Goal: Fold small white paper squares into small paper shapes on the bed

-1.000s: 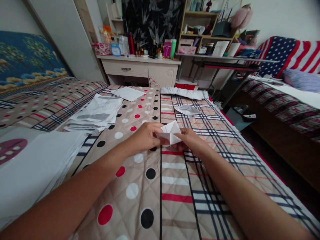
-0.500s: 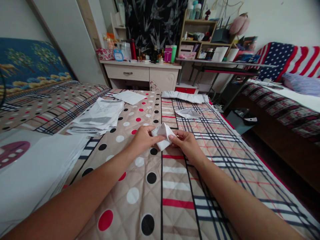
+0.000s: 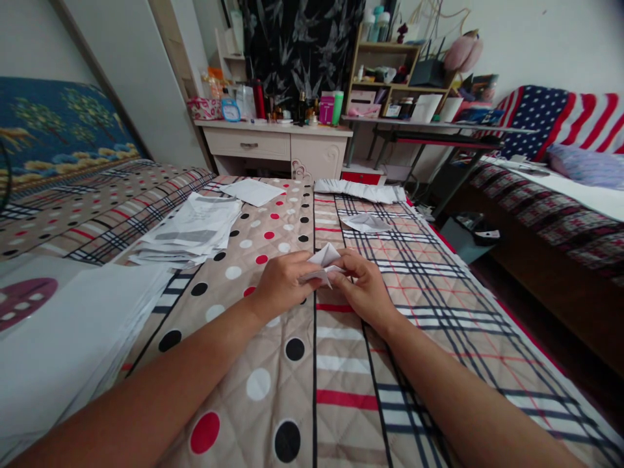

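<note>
A small piece of folded white paper point(image 3: 325, 255) is held between my two hands, just above the patterned bedspread point(image 3: 341, 380). Its folds stand apart, with one pointed flap upright at the back and others spread toward me. My left hand point(image 3: 284, 281) pinches its left side, fingers closed on the edge. On the opposite side my right hand point(image 3: 361, 279) grips the paper between thumb and fingers. Part of the paper is hidden behind my fingertips.
A stack of printed sheets point(image 3: 190, 227) lies at the left, with larger white sheets point(image 3: 97, 325) nearer me. Beyond my hands are a loose sheet point(image 3: 254, 192), a folded paper piece point(image 3: 366, 222) and a long row of folded white paper point(image 3: 359, 190). A bin point(image 3: 470, 233) stands beside the bed.
The folded paper has gone from a flat, partly lifted square to a shape with its flaps spread apart. Both hands have turned slightly and still hold it.
</note>
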`<action>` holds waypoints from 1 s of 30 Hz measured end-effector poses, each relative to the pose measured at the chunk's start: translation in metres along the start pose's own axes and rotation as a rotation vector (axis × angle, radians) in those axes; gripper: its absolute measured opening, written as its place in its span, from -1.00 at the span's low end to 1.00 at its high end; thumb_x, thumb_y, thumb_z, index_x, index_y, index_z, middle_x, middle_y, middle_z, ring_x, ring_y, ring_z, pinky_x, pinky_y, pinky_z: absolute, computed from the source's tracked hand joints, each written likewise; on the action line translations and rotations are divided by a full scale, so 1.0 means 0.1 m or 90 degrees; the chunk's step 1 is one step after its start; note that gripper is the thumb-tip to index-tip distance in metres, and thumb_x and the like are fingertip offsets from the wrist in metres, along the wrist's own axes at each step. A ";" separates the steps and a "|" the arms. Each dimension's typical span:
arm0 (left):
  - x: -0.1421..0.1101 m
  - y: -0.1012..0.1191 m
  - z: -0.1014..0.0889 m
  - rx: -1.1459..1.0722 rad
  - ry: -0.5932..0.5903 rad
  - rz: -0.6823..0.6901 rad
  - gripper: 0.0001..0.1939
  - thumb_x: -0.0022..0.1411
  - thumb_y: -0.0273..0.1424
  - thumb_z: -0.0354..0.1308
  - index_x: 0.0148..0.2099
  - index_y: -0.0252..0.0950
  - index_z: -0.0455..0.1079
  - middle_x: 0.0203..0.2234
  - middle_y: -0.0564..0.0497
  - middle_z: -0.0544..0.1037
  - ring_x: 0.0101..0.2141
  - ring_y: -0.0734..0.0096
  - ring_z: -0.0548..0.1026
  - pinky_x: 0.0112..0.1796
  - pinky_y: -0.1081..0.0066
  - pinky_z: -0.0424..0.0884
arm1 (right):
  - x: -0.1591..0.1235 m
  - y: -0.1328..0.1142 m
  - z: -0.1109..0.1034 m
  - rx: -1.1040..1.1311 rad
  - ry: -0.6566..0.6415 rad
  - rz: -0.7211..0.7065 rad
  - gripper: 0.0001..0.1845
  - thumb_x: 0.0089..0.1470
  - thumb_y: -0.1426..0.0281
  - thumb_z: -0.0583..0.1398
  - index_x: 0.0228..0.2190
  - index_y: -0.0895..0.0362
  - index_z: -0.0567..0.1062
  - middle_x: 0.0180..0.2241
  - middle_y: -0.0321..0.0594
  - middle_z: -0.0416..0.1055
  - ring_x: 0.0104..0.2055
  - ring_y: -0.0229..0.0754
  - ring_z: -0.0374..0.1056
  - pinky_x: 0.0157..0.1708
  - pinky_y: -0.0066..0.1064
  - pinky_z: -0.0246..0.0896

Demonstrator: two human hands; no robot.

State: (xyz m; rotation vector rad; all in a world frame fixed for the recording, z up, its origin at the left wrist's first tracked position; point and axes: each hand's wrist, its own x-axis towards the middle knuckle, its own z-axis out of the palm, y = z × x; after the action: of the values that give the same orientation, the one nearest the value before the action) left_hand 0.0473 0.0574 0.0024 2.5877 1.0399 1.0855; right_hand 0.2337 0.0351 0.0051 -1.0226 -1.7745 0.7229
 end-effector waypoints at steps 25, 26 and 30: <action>0.03 0.09 -0.05 -0.046 0.227 0.201 -0.86 0.18 -0.55 0.19 -0.24 -0.24 0.51 -0.17 -0.07 0.59 -0.15 0.34 0.51 -0.12 0.24 0.45 | -0.03 -0.05 -0.01 0.105 0.116 -0.078 -0.80 0.16 0.31 0.17 -0.46 0.12 0.45 -0.28 -0.22 0.42 -0.20 -0.19 0.33 -0.12 -0.33 0.21; 0.03 0.09 -0.06 -0.027 0.226 0.220 -0.83 0.18 -0.57 0.17 -0.22 -0.22 0.50 -0.16 -0.06 0.59 -0.14 0.33 0.50 -0.10 0.22 0.45 | -0.04 -0.05 0.00 0.120 0.145 -0.082 -0.84 0.14 0.33 0.19 -0.45 0.11 0.44 -0.25 -0.22 0.42 -0.19 -0.19 0.34 -0.12 -0.33 0.23; 0.00 0.09 -0.07 0.001 0.218 0.238 -0.82 0.17 -0.56 0.19 -0.20 -0.21 0.49 -0.14 -0.06 0.58 -0.13 0.33 0.48 -0.10 0.21 0.44 | -0.04 -0.01 0.03 0.153 0.219 -0.064 -0.85 0.02 0.41 0.29 -0.38 0.08 0.39 -0.26 -0.25 0.42 -0.22 -0.20 0.37 -0.18 -0.34 0.31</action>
State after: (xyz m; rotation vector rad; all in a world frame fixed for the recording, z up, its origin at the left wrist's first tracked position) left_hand 0.0477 0.0502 0.0111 2.7266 0.6141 1.6588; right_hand 0.2317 0.0311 0.0037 -0.8330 -1.3943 0.6373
